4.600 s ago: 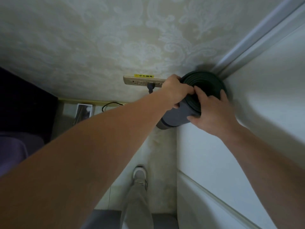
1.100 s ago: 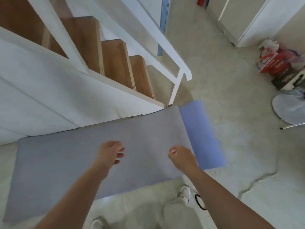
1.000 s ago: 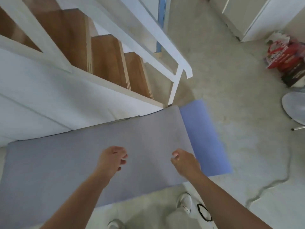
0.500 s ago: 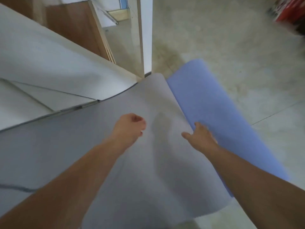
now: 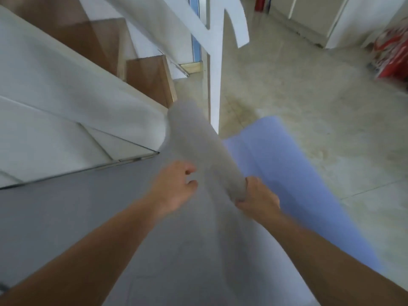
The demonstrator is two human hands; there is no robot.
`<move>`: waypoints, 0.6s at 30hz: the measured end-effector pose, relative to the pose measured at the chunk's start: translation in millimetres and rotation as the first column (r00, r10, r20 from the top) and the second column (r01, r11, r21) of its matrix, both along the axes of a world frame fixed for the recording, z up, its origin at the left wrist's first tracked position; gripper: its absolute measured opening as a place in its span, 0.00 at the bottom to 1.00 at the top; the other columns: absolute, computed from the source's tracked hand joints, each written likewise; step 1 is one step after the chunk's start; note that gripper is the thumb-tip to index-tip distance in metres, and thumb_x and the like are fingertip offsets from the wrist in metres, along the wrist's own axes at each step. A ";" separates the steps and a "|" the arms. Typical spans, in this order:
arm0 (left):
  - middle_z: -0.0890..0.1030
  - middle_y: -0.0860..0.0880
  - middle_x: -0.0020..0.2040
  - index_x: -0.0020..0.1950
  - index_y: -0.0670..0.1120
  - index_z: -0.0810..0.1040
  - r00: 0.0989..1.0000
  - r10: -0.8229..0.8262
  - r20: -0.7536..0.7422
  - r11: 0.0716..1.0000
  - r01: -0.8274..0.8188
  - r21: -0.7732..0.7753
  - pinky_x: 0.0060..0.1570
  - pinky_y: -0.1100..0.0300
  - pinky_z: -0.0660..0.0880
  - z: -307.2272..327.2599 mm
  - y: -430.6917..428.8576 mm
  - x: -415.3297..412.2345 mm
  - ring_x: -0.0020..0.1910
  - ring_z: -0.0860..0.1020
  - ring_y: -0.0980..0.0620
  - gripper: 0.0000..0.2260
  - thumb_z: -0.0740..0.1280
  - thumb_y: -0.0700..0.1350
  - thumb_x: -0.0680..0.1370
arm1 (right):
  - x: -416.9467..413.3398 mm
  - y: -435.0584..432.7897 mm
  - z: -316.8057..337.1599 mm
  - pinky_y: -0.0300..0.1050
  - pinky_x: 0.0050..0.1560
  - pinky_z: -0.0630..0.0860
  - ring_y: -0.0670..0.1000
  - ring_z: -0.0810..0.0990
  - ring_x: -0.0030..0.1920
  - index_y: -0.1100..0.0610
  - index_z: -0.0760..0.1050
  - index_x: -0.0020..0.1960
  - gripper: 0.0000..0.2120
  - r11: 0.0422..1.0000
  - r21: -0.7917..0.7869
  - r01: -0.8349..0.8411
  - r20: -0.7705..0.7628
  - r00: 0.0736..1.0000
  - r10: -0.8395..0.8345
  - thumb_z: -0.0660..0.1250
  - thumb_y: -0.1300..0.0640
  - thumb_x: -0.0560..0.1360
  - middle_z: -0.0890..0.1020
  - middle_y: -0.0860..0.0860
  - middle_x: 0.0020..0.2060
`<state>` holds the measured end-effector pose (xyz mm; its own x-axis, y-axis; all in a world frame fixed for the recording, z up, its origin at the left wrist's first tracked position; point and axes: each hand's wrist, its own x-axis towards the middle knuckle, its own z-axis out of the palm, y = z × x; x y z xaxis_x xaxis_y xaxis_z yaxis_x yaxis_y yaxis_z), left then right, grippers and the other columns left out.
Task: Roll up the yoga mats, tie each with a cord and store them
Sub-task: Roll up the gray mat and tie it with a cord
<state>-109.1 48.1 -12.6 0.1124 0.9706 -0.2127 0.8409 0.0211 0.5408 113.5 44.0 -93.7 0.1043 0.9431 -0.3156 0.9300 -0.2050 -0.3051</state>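
A grey yoga mat [image 5: 92, 208] lies flat on the floor beside the stairs, its far end curled over into a loose roll [image 5: 198, 142]. My right hand [image 5: 257, 197] grips the near end of that roll. My left hand [image 5: 176, 188] hovers just left of the roll with fingers loosely curled, holding nothing. Under the grey mat lies a blue yoga mat [image 5: 287, 180], its right part showing flat on the floor. The picture is blurred by motion.
A white staircase side panel [image 5: 66, 111] with wooden steps [image 5: 150, 78] runs along the left. A white railing post [image 5: 215, 85] stands just behind the roll. Red bags [image 5: 393, 56] and white cabinets [image 5: 331, 21] are at the far right on the tiled floor [image 5: 309, 102].
Earlier I held a rolled dark mat in a corner. Since then I turned to the flat grey mat, and in the last half second its end was lifted and curled into a roll.
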 end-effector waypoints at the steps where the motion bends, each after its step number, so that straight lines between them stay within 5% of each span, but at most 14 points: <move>1: 0.74 0.47 0.66 0.70 0.48 0.73 0.991 -0.080 -0.107 0.993 0.088 0.073 0.66 0.55 0.68 27.0 -6.5 -2.5 0.66 0.73 0.46 0.21 0.69 0.45 0.77 | -8.8 -9.5 24.6 0.49 0.46 0.73 0.57 0.78 0.57 0.54 0.66 0.59 0.21 0.993 0.047 -0.107 0.043 0.994 0.105 0.70 0.45 0.73 0.74 0.51 0.57; 4: 0.55 0.48 0.79 0.78 0.54 0.58 0.815 -0.250 -0.523 0.909 0.384 0.163 0.76 0.51 0.52 112.1 -33.7 -10.4 0.78 0.54 0.45 0.36 0.71 0.49 0.74 | -33.6 -44.9 99.7 0.49 0.41 0.69 0.58 0.80 0.52 0.54 0.65 0.61 0.18 0.907 0.199 -0.371 0.197 0.922 0.334 0.63 0.45 0.78 0.76 0.50 0.55; 6: 0.48 0.47 0.81 0.80 0.55 0.50 0.681 -0.277 -0.678 0.878 0.466 0.108 0.77 0.43 0.42 164.4 -57.6 -23.4 0.80 0.44 0.44 0.43 0.72 0.52 0.72 | -45.2 -70.2 150.4 0.47 0.35 0.68 0.56 0.82 0.45 0.54 0.68 0.60 0.17 0.794 0.341 -0.504 0.327 0.855 0.402 0.67 0.48 0.76 0.79 0.49 0.50; 8: 0.50 0.47 0.80 0.80 0.56 0.48 0.608 -0.259 -0.750 0.896 0.442 0.048 0.75 0.38 0.37 211.7 -86.1 -43.2 0.80 0.44 0.44 0.47 0.73 0.56 0.69 | -51.0 -96.1 192.4 0.42 0.25 0.63 0.53 0.80 0.32 0.56 0.75 0.51 0.24 0.671 0.418 -0.613 0.417 0.785 0.458 0.80 0.53 0.59 0.80 0.48 0.38; 10: 0.58 0.49 0.78 0.79 0.57 0.51 0.562 -0.230 -0.794 0.925 0.380 0.001 0.75 0.37 0.40 255.1 -120.8 -61.8 0.79 0.53 0.44 0.48 0.74 0.62 0.66 | -52.2 -120.4 223.0 0.38 0.22 0.56 0.53 0.77 0.26 0.57 0.76 0.47 0.27 0.531 0.515 -0.673 0.473 0.740 0.479 0.81 0.60 0.50 0.78 0.49 0.33; 13: 0.70 0.55 0.68 0.75 0.60 0.61 0.636 -0.193 -0.747 0.969 0.244 -0.042 0.67 0.47 0.63 307.3 -176.3 -85.7 0.68 0.69 0.49 0.47 0.78 0.64 0.60 | -59.9 -155.3 265.5 0.40 0.22 0.60 0.55 0.79 0.30 0.59 0.77 0.50 0.20 0.256 0.628 -0.735 0.591 0.665 0.457 0.73 0.63 0.58 0.81 0.51 0.38; 16: 0.70 0.57 0.70 0.75 0.60 0.64 0.793 -0.132 -0.595 0.983 0.030 -0.179 0.67 0.49 0.68 341.8 -229.0 -114.8 0.68 0.71 0.50 0.50 0.81 0.63 0.57 | -80.8 -198.1 292.6 0.45 0.32 0.76 0.56 0.83 0.41 0.59 0.73 0.55 0.15 0.057 0.638 -0.768 0.649 0.577 0.496 0.61 0.60 0.69 0.83 0.54 0.48; 18: 0.74 0.56 0.66 0.71 0.57 0.70 0.831 -0.117 -0.544 0.966 -0.032 -0.256 0.65 0.50 0.72 349.1 -267.3 -130.0 0.63 0.75 0.51 0.44 0.82 0.61 0.58 | -95.9 -227.2 298.7 0.47 0.39 0.79 0.58 0.83 0.46 0.59 0.71 0.57 0.16 -0.008 0.633 -0.774 0.660 0.534 0.529 0.63 0.60 0.70 0.82 0.56 0.52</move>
